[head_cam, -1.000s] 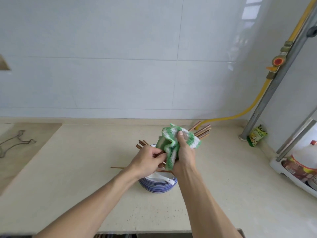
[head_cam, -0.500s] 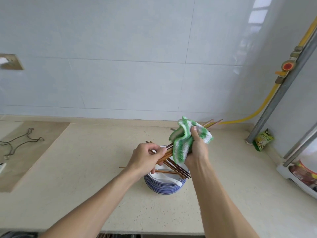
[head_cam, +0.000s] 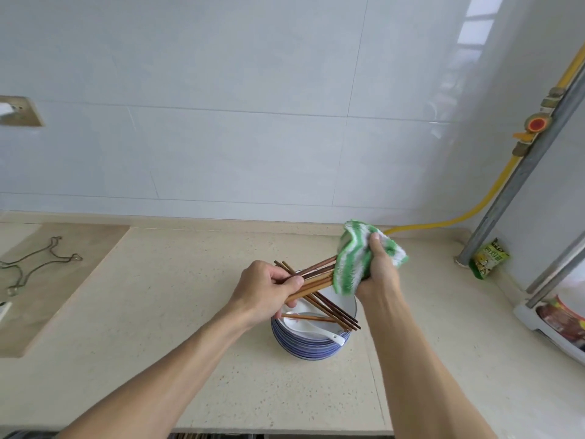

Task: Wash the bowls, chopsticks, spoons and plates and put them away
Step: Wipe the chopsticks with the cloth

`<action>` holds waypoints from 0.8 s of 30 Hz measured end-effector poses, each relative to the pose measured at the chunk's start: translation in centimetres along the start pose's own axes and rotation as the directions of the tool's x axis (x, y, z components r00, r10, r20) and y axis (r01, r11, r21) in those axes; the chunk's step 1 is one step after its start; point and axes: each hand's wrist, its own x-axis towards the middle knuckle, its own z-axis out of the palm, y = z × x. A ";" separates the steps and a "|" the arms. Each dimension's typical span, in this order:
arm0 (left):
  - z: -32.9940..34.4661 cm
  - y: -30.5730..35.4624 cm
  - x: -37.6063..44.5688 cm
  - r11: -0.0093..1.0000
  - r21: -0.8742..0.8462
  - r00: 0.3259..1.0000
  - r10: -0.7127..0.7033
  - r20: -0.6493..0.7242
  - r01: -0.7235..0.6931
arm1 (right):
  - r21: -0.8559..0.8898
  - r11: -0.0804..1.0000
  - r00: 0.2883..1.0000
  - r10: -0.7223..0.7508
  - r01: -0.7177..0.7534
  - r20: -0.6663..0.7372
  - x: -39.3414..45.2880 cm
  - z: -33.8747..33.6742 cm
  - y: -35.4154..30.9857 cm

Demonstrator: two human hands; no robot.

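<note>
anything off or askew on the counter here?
Slightly: loose chopsticks lie crossed at odd angles over the stacked bowls, tips overhanging the rim, beside a white spoon. Nothing looks spilled or broken.

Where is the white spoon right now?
In the head view, the white spoon lies in the top bowl of the blue-rimmed stack, just below the left hand holding chopsticks.

Wooden chopsticks [head_cam: 316, 275]; knitted cloth [head_cam: 354, 264]; glossy wall tiles [head_cam: 253, 90].

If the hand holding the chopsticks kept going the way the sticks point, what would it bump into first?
Most likely the green-and-white cloth gripped by the right hand. The left hand holds the chopsticks with their far ends already inside that cloth, just up and right of it.
</note>
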 end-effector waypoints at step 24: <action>-0.3 1.3 0.8 0.957 0.267 0.988 0.138 -0.066 -0.115 | -0.170 0.985 0.988 -0.036 0.010 -0.148 -1.1 1.6 4.9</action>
